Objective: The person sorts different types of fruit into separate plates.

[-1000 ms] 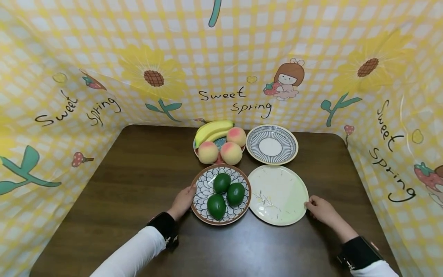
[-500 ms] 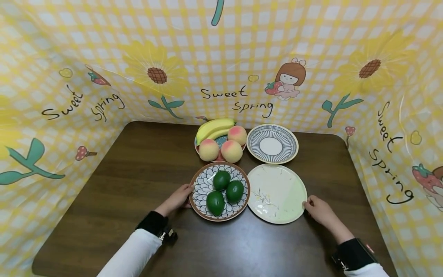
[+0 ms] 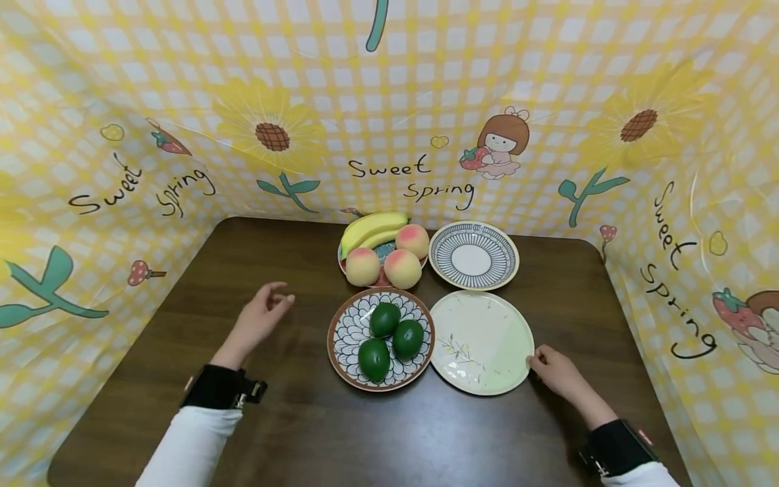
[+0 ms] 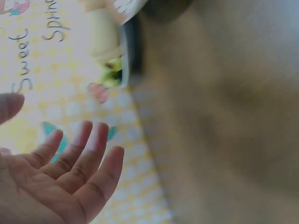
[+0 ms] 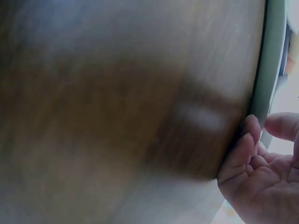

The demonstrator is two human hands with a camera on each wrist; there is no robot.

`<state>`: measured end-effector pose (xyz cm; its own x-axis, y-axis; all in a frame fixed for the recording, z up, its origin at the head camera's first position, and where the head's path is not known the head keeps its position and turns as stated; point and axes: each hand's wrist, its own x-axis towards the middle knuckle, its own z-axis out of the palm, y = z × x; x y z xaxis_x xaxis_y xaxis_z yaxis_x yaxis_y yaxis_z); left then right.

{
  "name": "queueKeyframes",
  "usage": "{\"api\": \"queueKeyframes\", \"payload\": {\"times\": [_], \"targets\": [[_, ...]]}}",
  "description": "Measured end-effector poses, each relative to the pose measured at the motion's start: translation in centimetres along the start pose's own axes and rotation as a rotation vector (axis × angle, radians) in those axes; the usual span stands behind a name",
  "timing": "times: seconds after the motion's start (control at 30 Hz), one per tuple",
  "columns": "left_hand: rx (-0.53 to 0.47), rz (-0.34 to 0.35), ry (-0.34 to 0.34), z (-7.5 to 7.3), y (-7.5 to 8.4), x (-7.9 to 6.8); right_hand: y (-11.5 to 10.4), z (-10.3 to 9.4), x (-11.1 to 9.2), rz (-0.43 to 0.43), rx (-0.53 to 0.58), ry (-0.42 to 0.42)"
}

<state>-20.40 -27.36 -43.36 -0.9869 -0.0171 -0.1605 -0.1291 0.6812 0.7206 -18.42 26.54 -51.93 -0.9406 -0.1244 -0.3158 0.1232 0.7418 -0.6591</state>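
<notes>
My left hand (image 3: 258, 318) is held over the table to the left of the plates, touching nothing. Its fingers (image 4: 93, 154) are spread and loosely bent in the left wrist view. At the right, my right hand (image 3: 556, 370) pinches the rim of a flat pale green plate (image 3: 505, 331) with a twig print. In the right wrist view the thumb (image 5: 280, 125) lies over the rim, with fingers below it. A brown-rimmed plate (image 3: 349, 348) with a petal pattern lies beside it and bears three dark green, avocado-like fruits (image 3: 408, 339).
Behind, a small plate (image 3: 383, 251) carries bananas (image 3: 372, 230) and three peaches (image 3: 403, 268). To its right lies a blue-striped plate (image 3: 475, 257). The brown table (image 3: 377, 439) is bordered by a yellow checked cloth (image 3: 389, 101) at the back and sides.
My left hand has let go of the brown-rimmed plate and moved away to the left and up. The right hand keeps its hold on the pale green plate.
</notes>
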Motion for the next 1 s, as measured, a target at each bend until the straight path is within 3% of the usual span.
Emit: {"api": "queueKeyframes", "payload": {"times": [0.17, 0.4, 0.63, 1.0], "targets": [[0.173, 0.178, 0.057, -1.3, 2.9, 2.9, 0.0, 0.1, 0.1, -0.001, -0.003, 0.017], [0.333, 0.320, -0.021, 0.4, 7.0, 6.6, -0.1, 0.1, 0.1, -0.001, -0.021, 0.034], [0.393, 0.338, -0.120, 2.8, 9.1, 9.4, -0.3, 0.2, 0.1, -0.015, -0.017, 0.030], [0.439, 0.341, -0.214, 5.5, 9.3, 13.4, 0.1, 0.4, -0.3, 0.003, 0.045, 0.037]]}}
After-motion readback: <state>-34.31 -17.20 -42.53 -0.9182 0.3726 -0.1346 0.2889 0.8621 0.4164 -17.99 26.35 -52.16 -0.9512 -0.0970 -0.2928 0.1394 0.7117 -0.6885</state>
